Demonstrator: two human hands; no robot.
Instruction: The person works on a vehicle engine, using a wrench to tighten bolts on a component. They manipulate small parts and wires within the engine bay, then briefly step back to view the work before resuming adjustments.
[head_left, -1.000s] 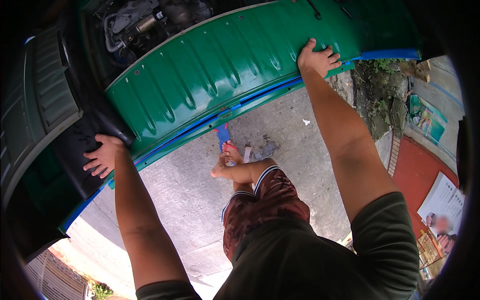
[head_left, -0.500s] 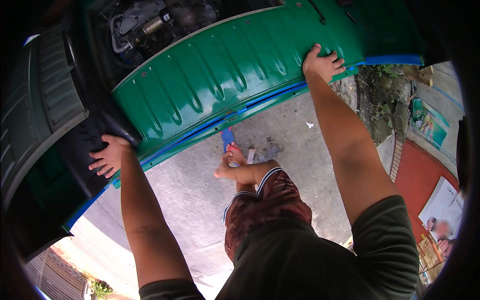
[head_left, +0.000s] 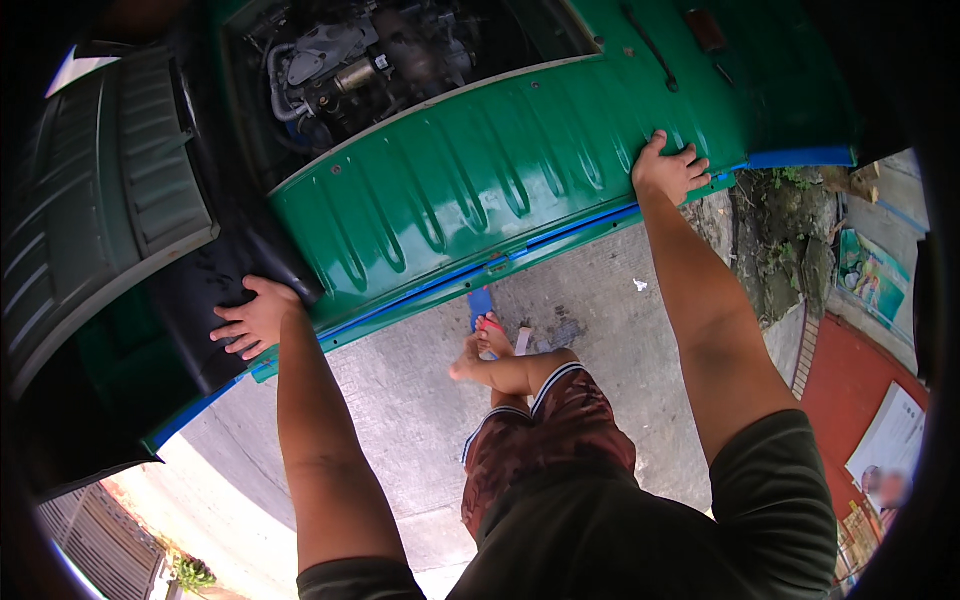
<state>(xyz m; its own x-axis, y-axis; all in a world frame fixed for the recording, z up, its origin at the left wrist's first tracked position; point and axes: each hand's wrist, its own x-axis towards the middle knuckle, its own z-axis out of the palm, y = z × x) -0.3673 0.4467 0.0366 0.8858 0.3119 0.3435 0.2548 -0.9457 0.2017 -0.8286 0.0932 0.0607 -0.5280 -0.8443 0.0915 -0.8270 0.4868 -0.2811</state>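
A ribbed green metal vehicle floor [head_left: 420, 190] spans the view in front of me, with a blue strip [head_left: 580, 226] along its near edge. My left hand [head_left: 257, 318] lies flat with fingers spread on a black covering [head_left: 195, 310] at the floor's left end. On the right, my right hand [head_left: 672, 168] rests on the green metal close to the edge, fingers apart. Neither hand holds anything. Beyond the ribbed panel, an engine [head_left: 355, 70] shows through a rectangular opening.
A grey ribbed panel [head_left: 120, 170] leans at the left. Below me is concrete ground [head_left: 390, 400], where one foot stands in a blue slipper [head_left: 481, 305] and one leg is raised. At right are rocks with plants [head_left: 785, 230], a red wall panel [head_left: 850, 380] and a person [head_left: 886, 488].
The view has shifted, so the vehicle sits lower and more to the right, and more of the engine shows. Both hands stay in the same places on it.
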